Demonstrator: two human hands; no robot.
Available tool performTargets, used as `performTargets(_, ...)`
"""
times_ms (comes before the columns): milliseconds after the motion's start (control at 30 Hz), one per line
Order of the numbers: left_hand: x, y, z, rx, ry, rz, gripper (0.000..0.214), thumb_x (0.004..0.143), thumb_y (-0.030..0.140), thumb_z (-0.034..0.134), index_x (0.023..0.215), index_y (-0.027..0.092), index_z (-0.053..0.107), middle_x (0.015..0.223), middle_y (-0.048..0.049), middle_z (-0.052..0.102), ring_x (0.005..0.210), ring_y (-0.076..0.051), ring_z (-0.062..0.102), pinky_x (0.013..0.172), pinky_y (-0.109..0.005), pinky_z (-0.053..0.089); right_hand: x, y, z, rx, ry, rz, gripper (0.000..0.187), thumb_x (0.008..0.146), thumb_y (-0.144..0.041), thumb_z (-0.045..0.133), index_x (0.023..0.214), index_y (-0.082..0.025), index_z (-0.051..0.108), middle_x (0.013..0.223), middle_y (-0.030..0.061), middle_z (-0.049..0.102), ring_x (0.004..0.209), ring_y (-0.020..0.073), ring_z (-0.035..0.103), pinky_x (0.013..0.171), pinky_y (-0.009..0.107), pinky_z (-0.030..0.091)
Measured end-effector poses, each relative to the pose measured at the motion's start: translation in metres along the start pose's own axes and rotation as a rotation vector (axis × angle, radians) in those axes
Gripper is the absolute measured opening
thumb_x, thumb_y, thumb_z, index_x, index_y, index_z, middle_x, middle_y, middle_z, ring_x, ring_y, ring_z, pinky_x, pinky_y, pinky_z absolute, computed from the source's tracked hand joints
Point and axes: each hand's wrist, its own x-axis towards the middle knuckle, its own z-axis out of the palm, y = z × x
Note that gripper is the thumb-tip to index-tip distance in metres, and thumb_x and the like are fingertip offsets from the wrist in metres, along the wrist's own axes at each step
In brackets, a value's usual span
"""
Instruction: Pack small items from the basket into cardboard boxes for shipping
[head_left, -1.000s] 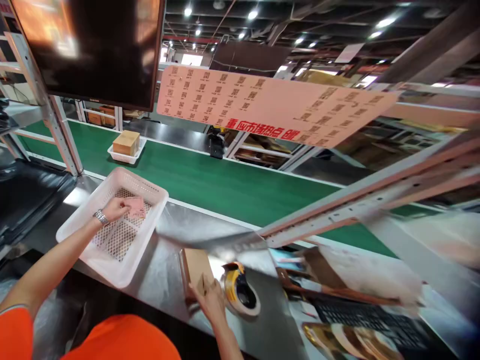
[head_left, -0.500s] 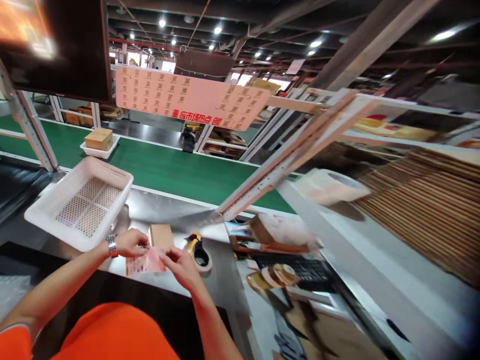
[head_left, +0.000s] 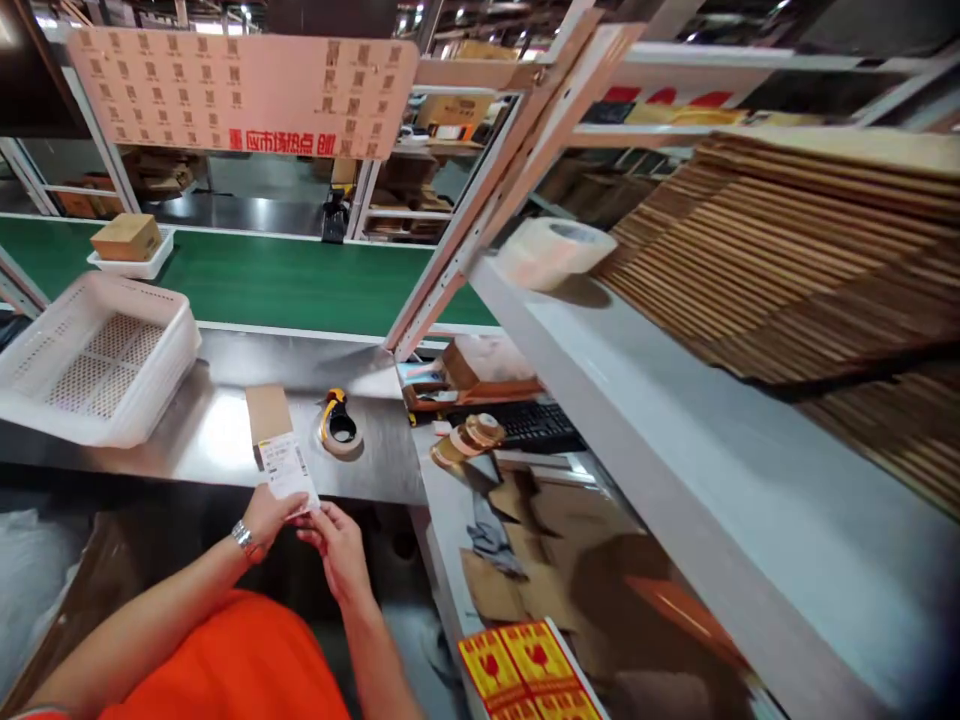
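Note:
A white printed shipping label (head_left: 288,466) is pinched by both hands near the front edge of the metal table. My left hand (head_left: 270,515), with a metal watch at the wrist, is closed on its lower left part. The fingers of my right hand (head_left: 337,545) close on its lower right corner. Just beyond the label lies a small brown cardboard box (head_left: 267,412), partly covered by the label in this view. To the right of the box stands a yellow and black tape dispenser (head_left: 341,428) with a roll of tape.
Stacked white plastic baskets (head_left: 142,390) stand on the left. Behind runs a green conveyor belt (head_left: 300,285) carrying a small tray with a box. At right, a shelf (head_left: 600,360) holds tape rolls (head_left: 555,250) and flattened cartons (head_left: 787,290). Yellow-red stickers (head_left: 529,665) lie below.
My view has turned right and down. Both hands have drawn back from the small box toward my body with the label, whose printed side now shows.

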Motion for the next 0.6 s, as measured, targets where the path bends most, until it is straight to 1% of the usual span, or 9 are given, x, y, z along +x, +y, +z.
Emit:
performTargets(67,-0.007,-0.002,0.006,0.031,-0.020,-0.040,0.040,0.064,0.032,0.101,0.096,0.017,0.082,0.117,-0.0197,0.086,0.113,-0.039,0.082,0.106,-0.052,0.064,-0.012,0.001,-0.015,0.075,0.037,0.028,0.054,0.066,-0.065,0.106,0.090,-0.021,0.087,0.085,0.0053,0.084,0.077,0.0192,0.079,0.067,0.028,0.066)
performTargets(133,-0.015,-0.001,0.011,0.023,-0.042,-0.103,0.041,0.065,0.030,0.101,0.098,0.017,0.081,0.114,-0.0178,0.086,0.108,-0.038,0.083,0.099,-0.052,0.068,-0.021,0.001,-0.027,0.125,0.070,0.046,0.055,0.063,-0.065,0.107,0.089,-0.021,0.087,0.084,0.0053,0.084,0.076,0.0185,0.079,0.067,0.027,0.066)
performTargets(200,-0.024,0.002,0.017,-0.009,-0.049,-0.153,0.043,0.064,0.029,0.101,0.099,0.016,0.079,0.110,-0.0151,0.086,0.100,-0.035,0.084,0.092,-0.050,0.070,-0.027,0.002,-0.034,0.143,0.085,0.048,0.056,0.062,-0.064,0.108,0.088,-0.020,0.086,0.083,0.0056,0.083,0.075,0.0187,0.079,0.068,0.028,0.066)
performTargets(300,-0.033,0.008,0.027,-0.038,-0.055,-0.192,0.042,0.061,0.023,0.101,0.096,0.015,0.078,0.102,-0.0125,0.086,0.092,-0.031,0.083,0.085,-0.045,0.071,-0.033,0.002,-0.039,0.146,0.093,0.032,0.055,0.062,-0.064,0.108,0.087,-0.020,0.086,0.083,0.0058,0.084,0.073,0.0201,0.079,0.068,0.030,0.067)
performTargets(367,-0.036,0.011,0.032,-0.034,-0.061,-0.203,0.037,0.062,0.020,0.099,0.093,0.015,0.078,0.099,-0.0116,0.085,0.090,-0.030,0.083,0.083,-0.044,0.071,-0.035,0.003,-0.041,0.144,0.091,0.016,0.055,0.062,-0.064,0.108,0.086,-0.020,0.086,0.082,0.0054,0.083,0.073,0.0199,0.079,0.067,0.030,0.067)
performTargets(467,-0.038,0.014,0.036,-0.002,-0.055,-0.200,0.033,0.065,0.018,0.097,0.091,0.017,0.078,0.098,-0.0095,0.085,0.092,-0.029,0.083,0.085,-0.043,0.070,-0.037,0.003,-0.044,0.141,0.082,-0.007,0.053,0.063,-0.062,0.109,0.085,-0.020,0.086,0.081,0.0052,0.083,0.072,0.0194,0.079,0.067,0.030,0.067)
performTargets(600,-0.039,0.016,0.038,0.020,-0.057,-0.162,0.039,0.061,0.020,0.099,0.094,0.017,0.078,0.099,-0.0082,0.085,0.095,-0.029,0.083,0.089,-0.042,0.070,-0.039,0.004,-0.045,0.122,0.101,-0.041,0.053,0.064,-0.061,0.108,0.086,-0.018,0.086,0.080,0.0059,0.083,0.071,0.0198,0.078,0.067,0.031,0.067)
